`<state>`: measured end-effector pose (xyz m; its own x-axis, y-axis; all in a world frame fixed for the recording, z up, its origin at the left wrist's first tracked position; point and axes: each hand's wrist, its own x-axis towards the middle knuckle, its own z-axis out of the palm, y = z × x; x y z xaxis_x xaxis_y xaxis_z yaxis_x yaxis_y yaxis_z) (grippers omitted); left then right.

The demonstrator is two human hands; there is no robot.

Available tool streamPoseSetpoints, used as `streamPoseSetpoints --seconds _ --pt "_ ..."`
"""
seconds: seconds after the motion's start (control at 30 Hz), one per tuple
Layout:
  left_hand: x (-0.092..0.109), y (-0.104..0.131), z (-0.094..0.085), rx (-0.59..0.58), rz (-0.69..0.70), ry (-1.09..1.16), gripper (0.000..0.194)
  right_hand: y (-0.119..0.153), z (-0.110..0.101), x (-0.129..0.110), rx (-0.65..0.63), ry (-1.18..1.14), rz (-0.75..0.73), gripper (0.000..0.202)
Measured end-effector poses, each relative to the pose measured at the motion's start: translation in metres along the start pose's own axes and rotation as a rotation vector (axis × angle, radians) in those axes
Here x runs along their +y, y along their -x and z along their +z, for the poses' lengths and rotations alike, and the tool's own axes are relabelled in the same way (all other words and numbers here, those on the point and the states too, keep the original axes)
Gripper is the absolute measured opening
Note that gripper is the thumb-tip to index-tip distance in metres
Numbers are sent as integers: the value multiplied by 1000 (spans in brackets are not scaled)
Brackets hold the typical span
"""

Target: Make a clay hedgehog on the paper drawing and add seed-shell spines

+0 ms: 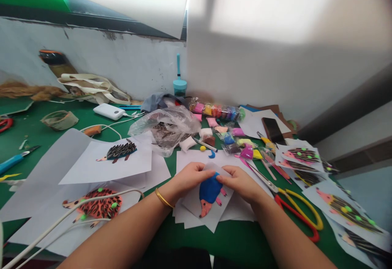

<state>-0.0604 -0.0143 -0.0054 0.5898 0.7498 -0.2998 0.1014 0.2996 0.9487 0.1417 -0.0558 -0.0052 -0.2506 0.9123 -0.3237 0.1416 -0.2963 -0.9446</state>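
Between my hands is a small white sheet of paper [191, 203] bearing a hedgehog figure [210, 188] in modelling clay. Its body is blue, with a pink snout and pink feet; the snout points toward me. My left hand [194, 178] grips the sheet's far left side, thumb at the top edge of the blue clay. On the opposite side, my right hand [240, 182] grips the paper, its thumb also at the blue clay. Fingers beneath the sheet are hidden. Just beyond lie a blue clay crescent [211, 154] and a yellow clay ball [202, 148].
Scissors [286, 195] lie open-bladed beside my right forearm. Behind are a plastic bag of sunflower seeds [165, 132] and clay packets [246, 151]. Finished hedgehog sheets [346, 207] overlap at right; another seed-covered hedgehog [121, 150] is at left. A white cable [76, 207] crosses the left side.
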Motion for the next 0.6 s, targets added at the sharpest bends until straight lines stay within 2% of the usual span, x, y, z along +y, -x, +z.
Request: streamPoseSetpoints --seconds 0.1,0.33,0.6 --pt "1 -1 -1 30 23 -29 41 1 0 0 19 3 -9 44" --pt "5 2 -2 23 17 -37 43 1 -3 -1 13 33 -14 44" --pt "-3 -2 -2 -7 8 17 41 0 1 0 -11 113 -7 45"
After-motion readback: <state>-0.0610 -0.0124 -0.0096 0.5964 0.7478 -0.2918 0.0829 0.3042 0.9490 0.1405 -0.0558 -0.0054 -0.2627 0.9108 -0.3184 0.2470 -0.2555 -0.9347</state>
